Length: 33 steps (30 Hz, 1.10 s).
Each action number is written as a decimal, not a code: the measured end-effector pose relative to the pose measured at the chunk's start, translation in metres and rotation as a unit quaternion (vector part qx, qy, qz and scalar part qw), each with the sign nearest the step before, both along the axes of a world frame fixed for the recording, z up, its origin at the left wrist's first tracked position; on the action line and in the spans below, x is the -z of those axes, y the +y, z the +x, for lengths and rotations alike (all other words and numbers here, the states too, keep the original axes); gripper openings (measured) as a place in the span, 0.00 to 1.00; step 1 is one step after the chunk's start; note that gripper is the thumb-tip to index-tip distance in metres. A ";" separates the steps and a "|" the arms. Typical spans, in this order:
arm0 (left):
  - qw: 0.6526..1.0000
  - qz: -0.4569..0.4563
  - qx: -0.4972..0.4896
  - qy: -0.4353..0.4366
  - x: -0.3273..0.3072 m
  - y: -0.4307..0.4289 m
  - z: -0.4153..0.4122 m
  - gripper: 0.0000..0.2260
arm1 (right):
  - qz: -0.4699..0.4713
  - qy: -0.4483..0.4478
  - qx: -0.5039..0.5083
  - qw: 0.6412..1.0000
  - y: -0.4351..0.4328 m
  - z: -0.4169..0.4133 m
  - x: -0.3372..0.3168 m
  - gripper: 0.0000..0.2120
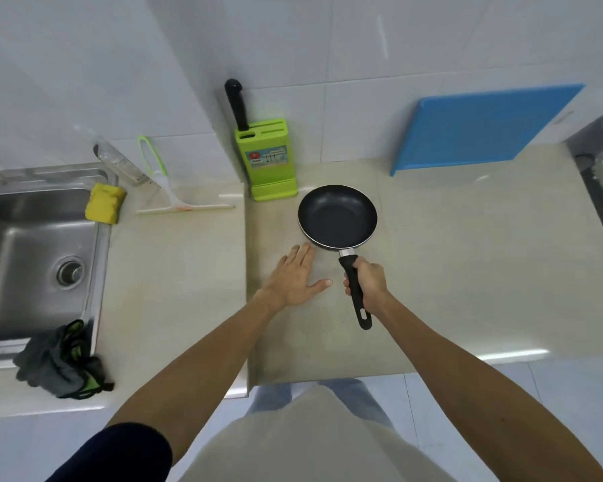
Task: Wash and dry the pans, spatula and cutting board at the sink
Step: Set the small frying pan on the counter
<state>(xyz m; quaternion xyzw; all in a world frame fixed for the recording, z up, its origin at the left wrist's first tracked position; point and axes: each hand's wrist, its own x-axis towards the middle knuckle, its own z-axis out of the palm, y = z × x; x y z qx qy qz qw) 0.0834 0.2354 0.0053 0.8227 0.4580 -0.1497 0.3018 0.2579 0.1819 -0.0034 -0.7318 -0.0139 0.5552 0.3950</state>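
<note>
rectangular blue plastic cutting board (pixel 484 130) leaning on back wall (pixel 362 64), right | small round black frying pan (pixel 337 217) at worktop (pixel 449 273) centre | my right grip (pixel 368 283) wrapped round its handle (pixel 362 314) | my left grip (pixel 295 280) flat, fingers straight, just beside pan

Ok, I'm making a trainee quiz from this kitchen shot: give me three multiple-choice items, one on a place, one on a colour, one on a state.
1. Where is the yellow sponge? A on the sink's corner rim; B on the floor; C on a shelf.
2. What colour is the cutting board? A green; B blue; C white.
3. What does the right hand do? A grips the pan's handle; B lies flat; C holds a cup.
Key: 1 A, it sits on the steel rim; 2 B, its face is plainly blue; 3 A, it curls round the black handle.
</note>
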 end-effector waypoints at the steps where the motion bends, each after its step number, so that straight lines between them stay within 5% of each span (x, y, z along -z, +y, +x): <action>1: 1.000 -0.004 -0.003 -0.001 0.001 0.000 0.004 0.42 | -0.003 0.000 -0.004 1.000 0.001 0.001 0.002 0.10; 17: 1.000 0.002 -0.012 0.011 0.026 0.004 0.024 0.43 | -0.027 -0.009 -0.026 0.999 0.010 0.015 0.025 0.14; 33: 0.998 -0.040 -0.012 0.054 0.043 -0.025 0.021 0.45 | -0.067 -0.019 -0.183 0.981 -0.009 0.018 0.043 0.09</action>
